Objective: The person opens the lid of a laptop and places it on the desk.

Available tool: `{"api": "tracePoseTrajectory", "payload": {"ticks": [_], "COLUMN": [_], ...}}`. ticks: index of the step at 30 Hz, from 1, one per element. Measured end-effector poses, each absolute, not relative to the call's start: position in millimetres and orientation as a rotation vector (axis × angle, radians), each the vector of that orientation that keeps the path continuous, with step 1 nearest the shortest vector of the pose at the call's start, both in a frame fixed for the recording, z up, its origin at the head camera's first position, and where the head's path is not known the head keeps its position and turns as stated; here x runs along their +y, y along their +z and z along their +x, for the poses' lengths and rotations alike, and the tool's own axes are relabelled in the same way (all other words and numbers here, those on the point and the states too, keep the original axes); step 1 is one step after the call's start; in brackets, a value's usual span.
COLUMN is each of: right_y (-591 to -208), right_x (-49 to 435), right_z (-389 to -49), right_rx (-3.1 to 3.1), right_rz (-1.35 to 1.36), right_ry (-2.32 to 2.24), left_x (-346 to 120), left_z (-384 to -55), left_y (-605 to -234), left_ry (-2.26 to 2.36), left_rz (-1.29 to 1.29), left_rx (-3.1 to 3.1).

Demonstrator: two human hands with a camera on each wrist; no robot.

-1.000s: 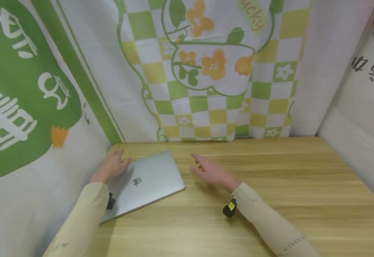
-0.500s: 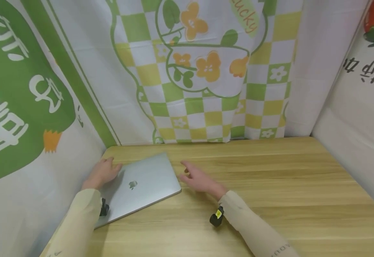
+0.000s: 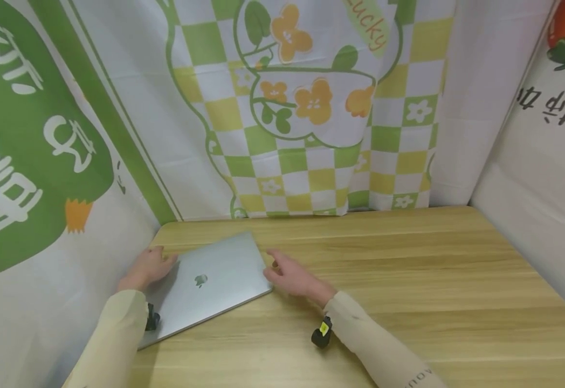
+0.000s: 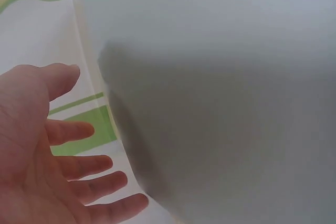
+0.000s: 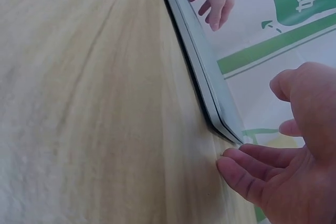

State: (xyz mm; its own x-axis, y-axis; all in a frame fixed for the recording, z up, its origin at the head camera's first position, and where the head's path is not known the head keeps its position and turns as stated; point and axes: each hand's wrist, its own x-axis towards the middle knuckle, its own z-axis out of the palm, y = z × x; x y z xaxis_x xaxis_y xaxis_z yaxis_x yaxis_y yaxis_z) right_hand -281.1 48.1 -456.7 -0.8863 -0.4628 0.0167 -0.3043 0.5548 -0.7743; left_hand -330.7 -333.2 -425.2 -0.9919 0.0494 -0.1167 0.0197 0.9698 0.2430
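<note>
A closed silver laptop (image 3: 224, 275) with an apple logo lies at a slant on the left part of the wooden table. By its left edge is my left hand (image 3: 147, 267); in the left wrist view that hand (image 4: 31, 150) has its fingers spread and loosely extended beside the lid's rim. My right hand (image 3: 292, 277) is at the laptop's right edge, thumb and fingers apart. The right wrist view has the right hand's (image 5: 294, 174) fingertips close to a corner of the thin laptop (image 5: 205, 85); whether they touch it I cannot tell. Neither hand grips anything.
The wood-grain table (image 3: 384, 264) extends to the right of the laptop. A checkered, flowered curtain (image 3: 307, 167) hangs along its back edge. Printed cloth walls stand at the left (image 3: 117, 231) and right (image 3: 530, 178). A small black device (image 3: 321, 332) is strapped at the right wrist.
My right hand has moved left, from bare table to the laptop's right edge. The left hand has drawn back a little along the left side. The head view has shifted slightly.
</note>
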Motion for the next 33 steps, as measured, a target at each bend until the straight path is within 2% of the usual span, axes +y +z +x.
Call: {"api": "tracePoseTrajectory", "payload": {"ticks": [9,18,27,33], "right_y": [-461,-459,-457,-453], "right_x": [38,34,28,26], "right_z": [-279,-281,-284,-289], "right_rx": [2.569,2.525,2.531,2.564], "right_rz": [-0.665,-0.588,-0.480,-0.438], "right_ry": [-1.258,-1.312,-1.322,-1.250], "left_x": [-341,-346,-349,-352], "left_z": [-329,-322,-319,-316], "left_y": [-425,-416,-411,-412], "left_ry": [0.369,0.389,0.341,0.467], "left_rz": [-0.015,-0.169,-0.201,-0.258], "left_rx": [2.904,2.822,2.787,2.759]}}
